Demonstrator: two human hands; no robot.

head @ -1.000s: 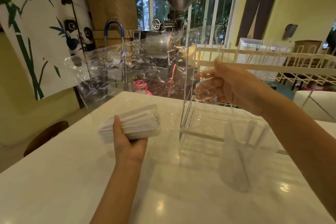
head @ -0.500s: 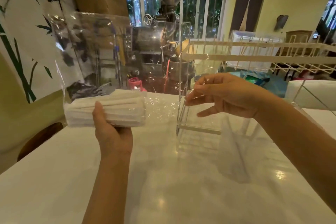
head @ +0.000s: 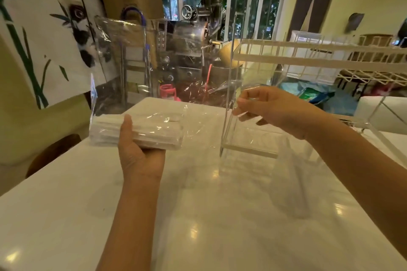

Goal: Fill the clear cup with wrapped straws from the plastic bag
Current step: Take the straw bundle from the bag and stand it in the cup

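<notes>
A bundle of white wrapped straws [head: 152, 132] lies sideways inside a clear plastic bag [head: 132, 55], held above the white table. My left hand [head: 141, 156] grips the bundle from below, through the film. The bag's loose film billows up and stretches right to my right hand [head: 273, 110], whose thumb and fingers pinch its edge. Just under that hand stands a clear, straight-walled container [head: 248, 149], open at the top. A faint see-through shape [head: 295, 182] in front of it is too blurred to identify.
The glossy white table [head: 198, 215] fills the foreground. A white wire rack [head: 330, 61] stands at the right behind the clear container. Beyond the table's far edge are a metal machine with a funnel [head: 211, 17], a pink item [head: 168, 92] and a panda wall print [head: 55, 28].
My right hand has come down from in front of the rack to just above the clear container, still on the film. My left hand has kept hold of the straw bundle.
</notes>
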